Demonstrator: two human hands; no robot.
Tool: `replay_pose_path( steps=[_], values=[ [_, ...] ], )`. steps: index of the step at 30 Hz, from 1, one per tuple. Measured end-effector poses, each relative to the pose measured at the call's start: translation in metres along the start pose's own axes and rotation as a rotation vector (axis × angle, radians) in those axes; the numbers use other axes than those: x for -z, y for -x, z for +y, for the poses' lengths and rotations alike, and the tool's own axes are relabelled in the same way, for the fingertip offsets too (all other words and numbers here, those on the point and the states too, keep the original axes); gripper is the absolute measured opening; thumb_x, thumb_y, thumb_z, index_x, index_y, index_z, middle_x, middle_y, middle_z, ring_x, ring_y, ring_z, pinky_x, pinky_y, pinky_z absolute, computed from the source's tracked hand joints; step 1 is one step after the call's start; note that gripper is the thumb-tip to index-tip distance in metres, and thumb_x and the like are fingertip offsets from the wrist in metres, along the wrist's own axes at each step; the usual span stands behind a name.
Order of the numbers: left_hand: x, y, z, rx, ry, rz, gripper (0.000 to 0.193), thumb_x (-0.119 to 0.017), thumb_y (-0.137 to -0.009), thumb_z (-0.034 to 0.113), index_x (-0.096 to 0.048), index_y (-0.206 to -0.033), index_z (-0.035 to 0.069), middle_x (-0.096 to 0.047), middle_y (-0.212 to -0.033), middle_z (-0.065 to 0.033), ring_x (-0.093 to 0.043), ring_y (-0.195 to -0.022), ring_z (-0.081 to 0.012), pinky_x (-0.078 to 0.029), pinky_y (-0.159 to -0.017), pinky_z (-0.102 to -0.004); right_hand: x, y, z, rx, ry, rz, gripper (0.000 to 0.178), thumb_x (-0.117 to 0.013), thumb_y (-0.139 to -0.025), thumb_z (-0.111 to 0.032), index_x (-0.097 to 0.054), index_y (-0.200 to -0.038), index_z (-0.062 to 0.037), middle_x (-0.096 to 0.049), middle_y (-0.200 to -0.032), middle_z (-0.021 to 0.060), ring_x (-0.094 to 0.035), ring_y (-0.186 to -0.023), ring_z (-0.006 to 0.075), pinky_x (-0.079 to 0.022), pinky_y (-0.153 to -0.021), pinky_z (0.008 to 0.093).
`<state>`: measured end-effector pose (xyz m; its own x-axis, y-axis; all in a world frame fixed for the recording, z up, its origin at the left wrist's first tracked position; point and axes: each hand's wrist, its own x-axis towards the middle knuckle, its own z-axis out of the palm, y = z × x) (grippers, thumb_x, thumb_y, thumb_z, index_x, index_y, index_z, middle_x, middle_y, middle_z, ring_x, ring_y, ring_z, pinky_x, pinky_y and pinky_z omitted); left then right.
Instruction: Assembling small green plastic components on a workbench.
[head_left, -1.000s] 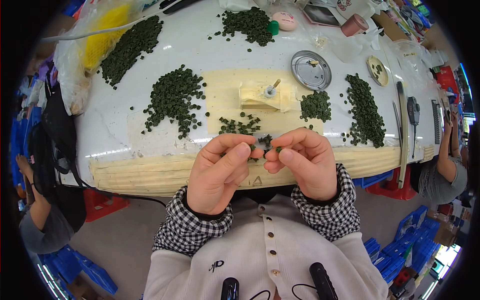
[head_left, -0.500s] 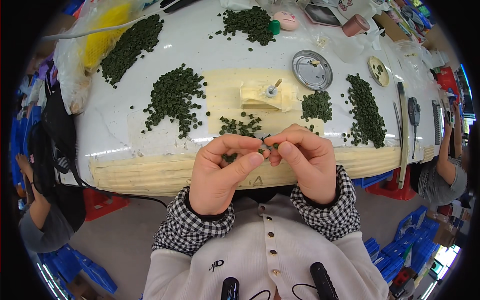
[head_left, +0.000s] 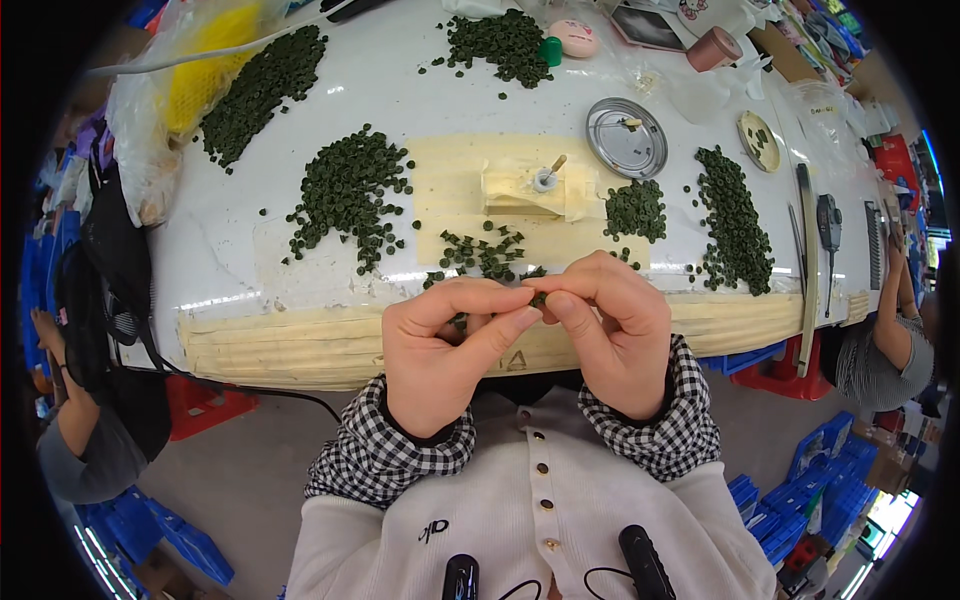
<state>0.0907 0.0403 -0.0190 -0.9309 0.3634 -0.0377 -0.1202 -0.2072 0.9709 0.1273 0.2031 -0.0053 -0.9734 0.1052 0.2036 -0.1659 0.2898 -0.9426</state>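
My left hand (head_left: 440, 350) and my right hand (head_left: 615, 330) meet over the table's near edge, thumb and forefinger of each pinched together. Between the fingertips sits a small dark green part (head_left: 539, 298), mostly covered by them; I cannot tell whether it is one piece or two pressed together. Just beyond lies a loose group of small dark green parts (head_left: 485, 252). A taped block (head_left: 525, 192) with a small cup and a thin stick stands behind that group. To its right is a pile of flatter green pieces (head_left: 636, 210).
Larger heaps of green parts lie at left (head_left: 350, 195), far left (head_left: 262, 95), far middle (head_left: 498, 48) and right (head_left: 733, 220). A round metal lid (head_left: 626, 138), a cream dish (head_left: 758, 140) and a dark screwdriver-like tool (head_left: 828, 235) lie rightward. Other people work at both sides.
My hands have come closer together, with the fingertips now meeting around the small green part. Earlier there was a gap, and a green piece showed at each hand.
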Motion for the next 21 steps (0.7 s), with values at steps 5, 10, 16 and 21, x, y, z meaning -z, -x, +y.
replay_pose_path(
  steps=[5, 10, 16, 21],
  values=[
    [0.0014, 0.0001, -0.0011, -0.064, -0.072, -0.004, 0.016, -0.069, -0.077, -0.007, -0.069, -0.092, -0.001, -0.066, -0.088, -0.0062, -0.043, -0.058, -0.0013, -0.032, -0.050, -0.0162, -0.0002, 0.0003, 0.0002, -0.003, 0.029, -0.002, 0.011, -0.063, -0.084, -0.002, -0.068, -0.093, 0.0005, -0.063, -0.078, 0.0099, -0.059, -0.067, 0.0171, -0.046, -0.060, 0.0259],
    [0.0021, -0.0007, -0.0018, -0.116, -0.172, -0.023, 0.017, -0.069, -0.076, -0.007, -0.070, -0.091, -0.001, -0.066, -0.087, -0.0057, -0.041, -0.057, -0.0008, -0.031, -0.049, -0.0162, -0.0007, 0.0021, 0.0033, -0.133, -0.101, -0.010, 0.009, -0.063, -0.085, -0.003, -0.068, -0.092, 0.0004, -0.063, -0.077, 0.0098, -0.058, -0.065, 0.0165, -0.045, -0.059, 0.0253],
    [-0.0024, 0.0002, -0.0018, -0.067, -0.117, 0.043, 0.016, -0.069, -0.077, -0.006, -0.070, -0.091, -0.001, -0.066, -0.085, -0.0048, -0.041, -0.057, -0.0004, -0.031, -0.049, -0.0162, -0.0070, 0.0017, 0.0001, 0.033, 0.098, 0.064, 0.009, -0.063, -0.085, -0.002, -0.067, -0.091, 0.0032, -0.062, -0.076, 0.0106, -0.059, -0.066, 0.0171, -0.046, -0.058, 0.0247],
    [-0.0007, -0.0031, -0.0040, -0.068, -0.086, 0.073, 0.016, -0.069, -0.078, -0.005, -0.069, -0.093, -0.001, -0.065, -0.083, -0.0036, -0.041, -0.058, -0.0003, -0.031, -0.049, -0.0156, -0.0098, 0.0024, -0.0019, 0.097, 0.088, 0.048, 0.020, -0.061, -0.086, -0.001, -0.065, -0.105, 0.0036, -0.061, -0.082, 0.0125, -0.059, -0.068, 0.0180, -0.047, -0.060, 0.0246]
  ],
)
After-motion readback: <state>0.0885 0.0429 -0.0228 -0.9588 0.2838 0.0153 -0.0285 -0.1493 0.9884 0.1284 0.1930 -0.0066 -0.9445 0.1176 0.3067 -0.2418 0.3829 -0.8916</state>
